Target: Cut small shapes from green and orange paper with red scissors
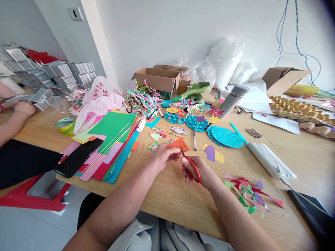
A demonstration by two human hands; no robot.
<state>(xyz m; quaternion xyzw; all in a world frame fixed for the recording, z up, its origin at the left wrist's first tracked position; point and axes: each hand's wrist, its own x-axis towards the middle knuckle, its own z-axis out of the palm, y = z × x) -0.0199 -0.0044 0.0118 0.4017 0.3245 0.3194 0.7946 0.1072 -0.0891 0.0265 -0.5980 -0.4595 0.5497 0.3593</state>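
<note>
My left hand (165, 157) pinches a small piece of orange paper (180, 143) that has drawn lines on it. In my right hand (199, 170) is a pair of red-handled scissors (195, 170), its blades touching the paper's near edge. Just beyond lie a pen (194, 141), a fish-shaped paper cutout (179, 130) and a small heap of coloured paper bits (152, 146). A purple paper piece (210, 153) rests on a yellow strip (220, 157) to the right of my hands.
Coloured paper sheets (112, 127) and a black phone (78, 158) lie at left. Paper scraps (251, 193) and a white power strip (272, 160) are at right. Behind stand a grey bottle (232, 99) and a cardboard box (157, 78). Another person's hand (27, 108) is at far left.
</note>
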